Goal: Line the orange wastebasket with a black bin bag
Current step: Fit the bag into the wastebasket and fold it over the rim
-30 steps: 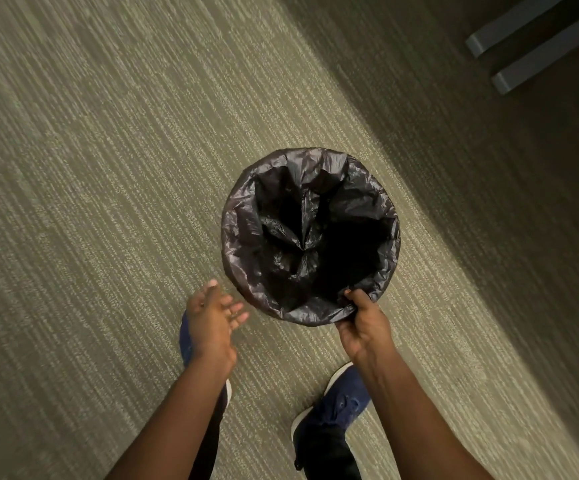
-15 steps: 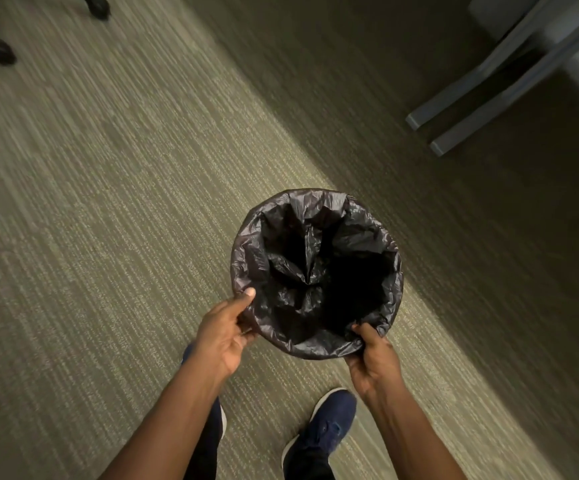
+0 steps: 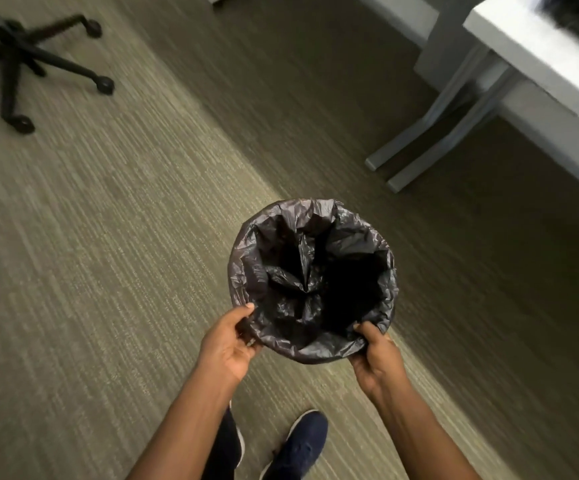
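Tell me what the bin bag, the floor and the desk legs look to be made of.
Bin bag: thin plastic film, black with a slight sheen; it crinkles into sharp glinting folds over the rim.
Floor: looks like low-pile carpet, matt, with fine olive and beige streaks.
Desk legs: probably painted metal, smooth pale grey, with straight, square-edged bars; blur leaves this open.

A second ago the left hand point(image 3: 227, 344) hangs open and clear of the black bin bag point(image 3: 312, 278); now it closes on the bag-covered rim at the near left, thumb on top, opposite the grip of the right hand point(image 3: 378, 355). The wastebasket, hidden under the bag, now sits between both grips and lies farther from the navy shoe point(image 3: 298, 445). The view swings up: a chair base point(image 3: 21, 64) shows far beyond the left grip, and a grey desk point(image 3: 540, 64) beyond the right grip.
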Tool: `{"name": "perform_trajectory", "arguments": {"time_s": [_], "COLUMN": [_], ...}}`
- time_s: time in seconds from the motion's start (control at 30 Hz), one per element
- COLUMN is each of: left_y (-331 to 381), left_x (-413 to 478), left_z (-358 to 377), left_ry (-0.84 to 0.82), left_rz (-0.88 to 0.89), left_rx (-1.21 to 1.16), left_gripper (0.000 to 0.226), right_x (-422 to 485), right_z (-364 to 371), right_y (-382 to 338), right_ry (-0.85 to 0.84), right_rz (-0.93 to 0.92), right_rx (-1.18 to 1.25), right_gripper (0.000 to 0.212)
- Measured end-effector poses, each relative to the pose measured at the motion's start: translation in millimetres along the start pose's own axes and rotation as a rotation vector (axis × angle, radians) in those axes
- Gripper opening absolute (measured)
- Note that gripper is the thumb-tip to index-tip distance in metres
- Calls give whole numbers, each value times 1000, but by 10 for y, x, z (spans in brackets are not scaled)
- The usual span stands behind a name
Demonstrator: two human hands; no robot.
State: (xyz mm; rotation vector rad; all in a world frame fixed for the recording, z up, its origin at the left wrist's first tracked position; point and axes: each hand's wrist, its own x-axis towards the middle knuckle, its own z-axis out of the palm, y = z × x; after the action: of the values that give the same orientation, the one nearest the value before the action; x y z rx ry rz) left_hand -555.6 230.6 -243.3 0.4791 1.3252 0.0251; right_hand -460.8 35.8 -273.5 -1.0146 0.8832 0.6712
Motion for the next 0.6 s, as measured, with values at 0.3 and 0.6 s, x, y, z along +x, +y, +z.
{"name": "perform_trajectory", "arguments": {"time_s": [0.3, 0.6], "left_y": [-438, -362], "left_x": [159, 765], "left_z": [687, 1254], "left_ry": [-38, -10], "left_rz": [-134, -43], "left_rx": [235, 192], "left_gripper": [18, 29], "right_x": [337, 985], "right_z": [25, 241], "right_y": [-366, -773], "right_ry": [60, 159], "right_rz": [-70, -36], "right_rx": [-23, -167], "right_gripper": [40, 35]}}
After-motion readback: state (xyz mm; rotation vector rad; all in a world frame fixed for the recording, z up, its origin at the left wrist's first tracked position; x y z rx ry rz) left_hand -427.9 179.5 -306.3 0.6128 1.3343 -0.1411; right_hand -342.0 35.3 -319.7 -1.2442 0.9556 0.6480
